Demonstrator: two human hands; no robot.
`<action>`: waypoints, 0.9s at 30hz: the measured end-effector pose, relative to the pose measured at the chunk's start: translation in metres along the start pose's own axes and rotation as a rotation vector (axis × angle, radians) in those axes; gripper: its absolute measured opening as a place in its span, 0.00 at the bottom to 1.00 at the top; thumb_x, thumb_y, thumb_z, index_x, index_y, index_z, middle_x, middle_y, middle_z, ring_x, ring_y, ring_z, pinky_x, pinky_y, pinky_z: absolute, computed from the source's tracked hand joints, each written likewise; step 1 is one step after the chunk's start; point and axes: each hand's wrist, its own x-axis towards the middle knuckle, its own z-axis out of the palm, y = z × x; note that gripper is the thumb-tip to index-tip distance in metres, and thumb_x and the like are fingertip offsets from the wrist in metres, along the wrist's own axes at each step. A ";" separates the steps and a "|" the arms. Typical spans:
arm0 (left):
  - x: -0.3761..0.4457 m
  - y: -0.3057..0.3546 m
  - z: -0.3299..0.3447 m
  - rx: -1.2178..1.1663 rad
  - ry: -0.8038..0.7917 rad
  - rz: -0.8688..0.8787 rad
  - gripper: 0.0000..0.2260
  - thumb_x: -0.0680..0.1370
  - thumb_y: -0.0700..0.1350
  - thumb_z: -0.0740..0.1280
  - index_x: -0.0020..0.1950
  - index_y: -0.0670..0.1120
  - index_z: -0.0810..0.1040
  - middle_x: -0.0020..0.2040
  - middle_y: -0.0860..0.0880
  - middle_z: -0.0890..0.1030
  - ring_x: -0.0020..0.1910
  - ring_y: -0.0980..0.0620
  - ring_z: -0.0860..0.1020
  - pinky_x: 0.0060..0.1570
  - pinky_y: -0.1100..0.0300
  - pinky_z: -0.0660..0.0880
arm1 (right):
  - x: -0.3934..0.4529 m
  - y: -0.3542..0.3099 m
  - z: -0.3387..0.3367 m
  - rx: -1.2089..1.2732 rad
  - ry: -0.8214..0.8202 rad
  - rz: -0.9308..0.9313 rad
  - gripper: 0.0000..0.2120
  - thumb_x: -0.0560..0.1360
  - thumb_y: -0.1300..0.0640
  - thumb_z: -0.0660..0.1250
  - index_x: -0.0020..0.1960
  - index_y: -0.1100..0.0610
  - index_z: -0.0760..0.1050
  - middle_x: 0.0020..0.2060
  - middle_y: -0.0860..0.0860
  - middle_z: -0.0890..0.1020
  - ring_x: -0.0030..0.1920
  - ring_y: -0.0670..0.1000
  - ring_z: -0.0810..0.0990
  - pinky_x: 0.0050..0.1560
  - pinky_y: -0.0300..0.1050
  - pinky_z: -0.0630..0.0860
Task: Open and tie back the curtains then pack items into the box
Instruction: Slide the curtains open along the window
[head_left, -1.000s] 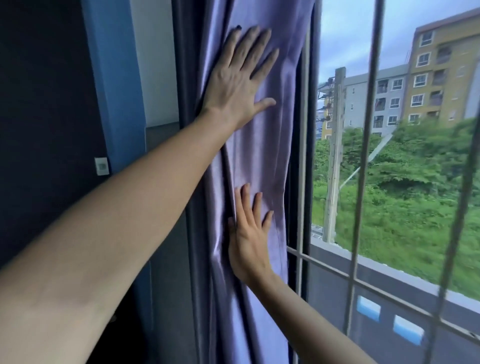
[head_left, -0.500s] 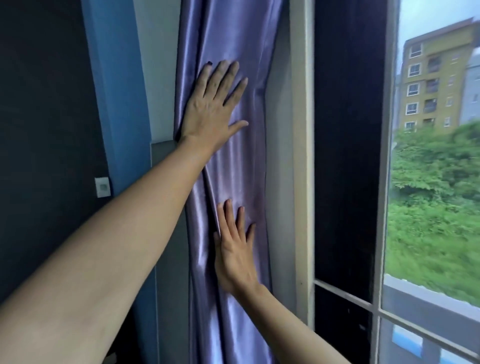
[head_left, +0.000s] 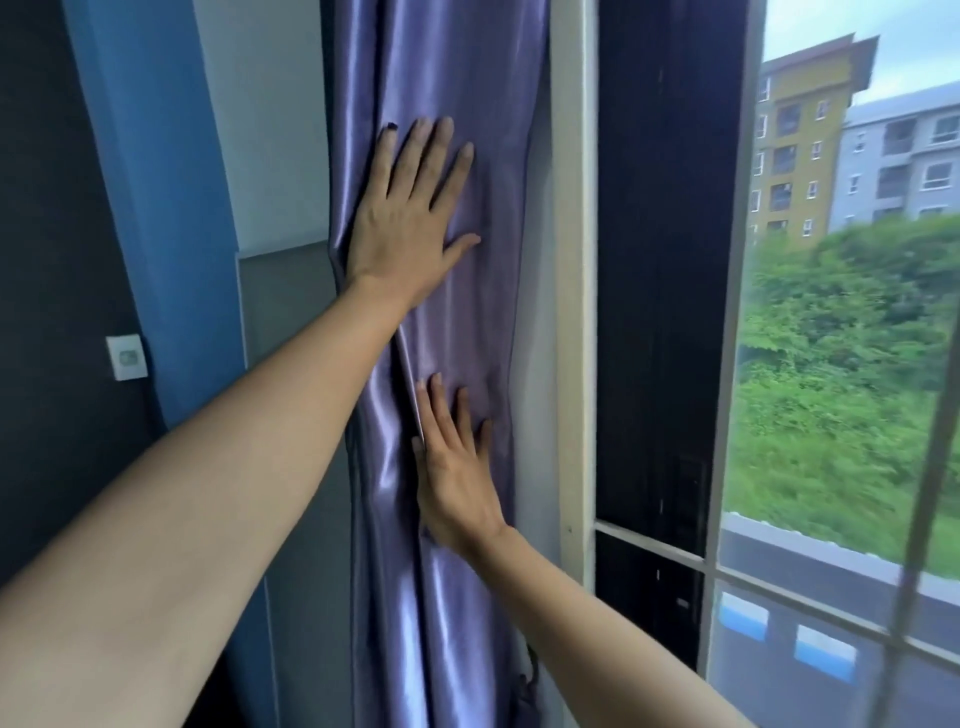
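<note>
A shiny purple curtain (head_left: 457, 78) hangs bunched in a narrow column against the wall, left of the white window frame (head_left: 569, 260). My left hand (head_left: 410, 218) presses flat on the upper part of the curtain, fingers straight and spread. Lower down, my right hand (head_left: 454, 478) lies flat on the fabric too, fingers pointing up. Neither hand grips anything. A dark cord or tie (head_left: 527, 675) hangs near the curtain's lower right edge. No box is in view.
A blue wall strip (head_left: 150, 208) and a dark wall with a white switch (head_left: 126, 357) lie to the left. To the right stand a dark window panel (head_left: 660, 312), glass with bars, greenery and buildings outside.
The curtain has been pushed left, off the window, and bunched against the wall. Both flat hands travelled left with it, and my view turned left too.
</note>
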 end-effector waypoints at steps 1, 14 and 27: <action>-0.001 0.005 -0.002 -0.013 -0.002 -0.003 0.34 0.78 0.63 0.52 0.78 0.45 0.47 0.78 0.40 0.49 0.77 0.42 0.48 0.72 0.43 0.41 | -0.002 0.002 -0.004 -0.004 -0.007 0.011 0.26 0.84 0.52 0.43 0.77 0.45 0.34 0.75 0.39 0.34 0.76 0.51 0.32 0.73 0.67 0.39; 0.038 0.070 -0.088 -0.268 0.129 -0.149 0.12 0.74 0.43 0.57 0.51 0.40 0.74 0.47 0.39 0.76 0.47 0.39 0.73 0.63 0.39 0.62 | -0.063 0.019 -0.097 -0.064 -0.105 -0.040 0.30 0.80 0.40 0.56 0.78 0.49 0.54 0.78 0.52 0.56 0.77 0.53 0.51 0.77 0.50 0.52; 0.092 0.184 -0.213 -0.538 0.209 -0.130 0.14 0.76 0.44 0.57 0.57 0.39 0.74 0.52 0.38 0.77 0.52 0.38 0.75 0.67 0.38 0.59 | -0.176 0.034 -0.232 -0.187 -0.095 -0.039 0.27 0.80 0.43 0.59 0.76 0.48 0.59 0.76 0.51 0.60 0.75 0.51 0.60 0.70 0.49 0.65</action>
